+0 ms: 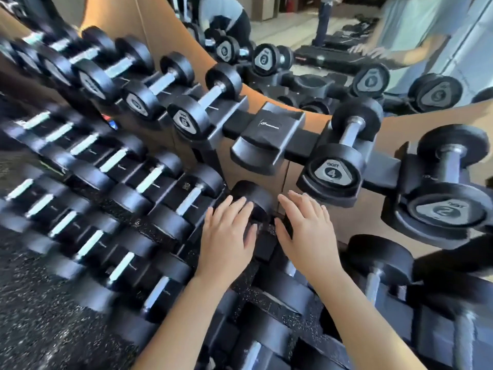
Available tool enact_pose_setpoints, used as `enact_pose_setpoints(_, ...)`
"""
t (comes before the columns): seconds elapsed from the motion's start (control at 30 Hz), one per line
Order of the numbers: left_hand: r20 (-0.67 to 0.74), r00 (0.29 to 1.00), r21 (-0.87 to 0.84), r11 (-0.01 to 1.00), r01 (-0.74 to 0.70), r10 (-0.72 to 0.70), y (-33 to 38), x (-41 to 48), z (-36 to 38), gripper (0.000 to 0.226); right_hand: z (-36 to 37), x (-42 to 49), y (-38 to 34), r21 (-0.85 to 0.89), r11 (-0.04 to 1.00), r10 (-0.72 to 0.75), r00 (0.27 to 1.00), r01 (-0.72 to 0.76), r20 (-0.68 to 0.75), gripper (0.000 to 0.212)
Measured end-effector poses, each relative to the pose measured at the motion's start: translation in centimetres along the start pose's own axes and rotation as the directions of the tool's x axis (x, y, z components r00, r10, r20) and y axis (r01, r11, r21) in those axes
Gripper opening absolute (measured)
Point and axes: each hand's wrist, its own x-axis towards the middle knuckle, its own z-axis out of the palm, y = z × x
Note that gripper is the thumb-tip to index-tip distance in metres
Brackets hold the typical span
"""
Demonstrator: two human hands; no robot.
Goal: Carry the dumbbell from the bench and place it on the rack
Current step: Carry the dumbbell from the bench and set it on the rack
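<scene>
The tiered dumbbell rack [301,141] fills the view, seen from above and tilted. On its middle tier a black dumbbell [254,197] lies pointing away from me; only its far head shows clearly. My left hand [226,236] lies flat over its near part with fingers straight, touching it but not gripping. My right hand [306,231] hovers just to the right of it, fingers spread, holding nothing. The handle is hidden between and beneath my hands.
An empty saddle [266,137] sits on the top tier between a dumbbell marked 6 [186,120] and one marked 4 [333,169]. Several dumbbells fill the rows to the left. Behind the rack is a mirror [306,28], and the speckled rubber floor [40,316] lies at lower left.
</scene>
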Motion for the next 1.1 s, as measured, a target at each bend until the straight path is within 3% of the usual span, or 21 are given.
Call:
enact_pose_setpoints(0.23, -0.098, 0.975, 0.148, 0.966, 0.214, -0.200, -2.1, -7.9, -4.8, 0.038, 1.5, -3.6, -6.5, 0.095, 0.974, -0.216, 0.973, 0.208, 0.085, 0.040)
enact_pose_setpoints(0.53, -0.217, 0.879, 0.253, 0.845, 0.471, -0.425, -5.4, -18.8, -10.3, 0.039, 2.6, -8.9, -15.8, 0.200, 0.881, -0.457, 0.881, 0.429, 0.121, 0.044)
enact_pose_setpoints(0.8, -0.357, 0.721, 0.247, 0.684, 0.686, -0.594, -7.6, -34.4, -17.4, 0.039, 2.3, -19.1, -27.8, 0.342, 0.741, -0.648, 0.749, 0.577, 0.140, 0.041)
enact_pose_setpoints(1.1, -0.471, 0.525, 0.225, 0.479, 0.848, -0.709, -7.3, -54.9, -26.1, 0.039, 0.8, -35.3, -41.1, 0.517, 0.599, -0.780, 0.592, 0.612, 0.203, 0.041)
